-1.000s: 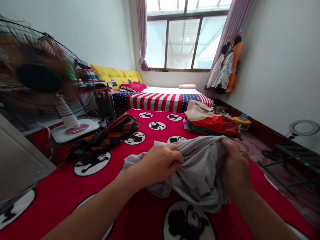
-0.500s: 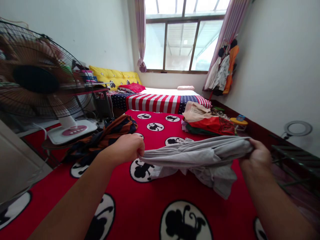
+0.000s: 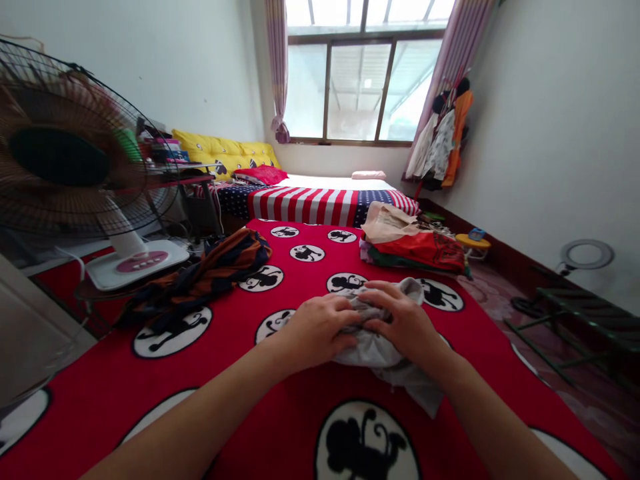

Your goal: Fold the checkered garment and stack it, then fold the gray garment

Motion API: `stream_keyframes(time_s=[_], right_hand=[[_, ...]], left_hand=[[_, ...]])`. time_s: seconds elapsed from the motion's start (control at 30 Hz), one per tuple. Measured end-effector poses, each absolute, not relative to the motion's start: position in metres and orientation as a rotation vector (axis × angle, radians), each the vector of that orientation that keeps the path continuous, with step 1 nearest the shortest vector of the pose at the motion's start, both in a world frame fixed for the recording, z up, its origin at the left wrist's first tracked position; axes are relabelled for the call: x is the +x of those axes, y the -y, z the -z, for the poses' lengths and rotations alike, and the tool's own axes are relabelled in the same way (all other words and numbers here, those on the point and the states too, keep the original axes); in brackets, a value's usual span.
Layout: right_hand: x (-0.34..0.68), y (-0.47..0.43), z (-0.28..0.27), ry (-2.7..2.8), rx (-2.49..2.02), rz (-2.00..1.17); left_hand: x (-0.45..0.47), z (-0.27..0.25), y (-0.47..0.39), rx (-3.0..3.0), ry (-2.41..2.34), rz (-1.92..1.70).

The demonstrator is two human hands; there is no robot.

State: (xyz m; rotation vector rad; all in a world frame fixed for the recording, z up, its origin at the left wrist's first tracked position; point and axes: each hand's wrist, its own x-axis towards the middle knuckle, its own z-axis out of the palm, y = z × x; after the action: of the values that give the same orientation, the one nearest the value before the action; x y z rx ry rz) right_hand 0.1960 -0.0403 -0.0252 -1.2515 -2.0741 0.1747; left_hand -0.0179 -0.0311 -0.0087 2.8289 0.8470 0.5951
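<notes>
A grey garment (image 3: 380, 350) lies bunched on the red bedspread (image 3: 280, 413) with black-and-white monkey circles, right in front of me. My left hand (image 3: 320, 330) and my right hand (image 3: 403, 323) are side by side on top of it, fingers closed on the cloth. Most of the garment is hidden beneath my hands; a flap sticks out toward the lower right.
A striped orange and dark garment (image 3: 210, 270) lies at the left. A pile of folded clothes (image 3: 415, 243) sits at the far right of the bed. A standing fan (image 3: 65, 167) is close on the left. Beyond are a flag-patterned bed (image 3: 320, 200) and a window (image 3: 357, 83).
Half a second ago my hands held the grey garment stretched wide apart above the bed. Now they have come together and the garment is bunched under them on the bedspread.
</notes>
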Motion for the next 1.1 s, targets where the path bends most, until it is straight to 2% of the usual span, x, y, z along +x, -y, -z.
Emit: stream_keyframes(time_s=[0.1,0.2,0.43,0.53,0.63,0.8,0.9,0.97,1.1], right_hand=[[0.194,0.042,0.027,2.139,-1.349,-0.163],[0.199,0.046,0.014,1.876,-1.285,-0.163],[0.224,0.066,-0.042,0.933,-0.968,-0.383],[0.235,0.065,-0.055,0.697,-0.814,-0.37],[0.241,0.058,-0.05,0.623,-0.865,-0.436],[0.246,0.033,-0.006,0.965,-1.251,-0.461],[0.238,0.024,0.016,1.339,-1.509,-0.152],[0.224,0.027,0.023,1.501,-1.431,0.009],[0.187,0.041,0.027,1.86,-1.212,-0.185]], left_hand=[[-0.02,0.017,0.029,2.842,-0.797,-0.536],[-0.024,0.019,0.024,2.783,-0.803,-0.633],[-0.054,-0.018,0.01,2.828,-0.756,-1.268],[-0.075,-0.04,0.007,2.757,-0.897,-1.578],[-0.091,-0.046,-0.001,2.514,-1.024,-1.739],[-0.093,-0.011,-0.031,2.287,-1.227,-1.47],[-0.074,0.012,-0.034,2.348,-1.315,-1.428],[-0.056,0.02,-0.025,2.428,-1.157,-1.422],[-0.028,0.026,0.002,2.589,-0.852,-1.073]])
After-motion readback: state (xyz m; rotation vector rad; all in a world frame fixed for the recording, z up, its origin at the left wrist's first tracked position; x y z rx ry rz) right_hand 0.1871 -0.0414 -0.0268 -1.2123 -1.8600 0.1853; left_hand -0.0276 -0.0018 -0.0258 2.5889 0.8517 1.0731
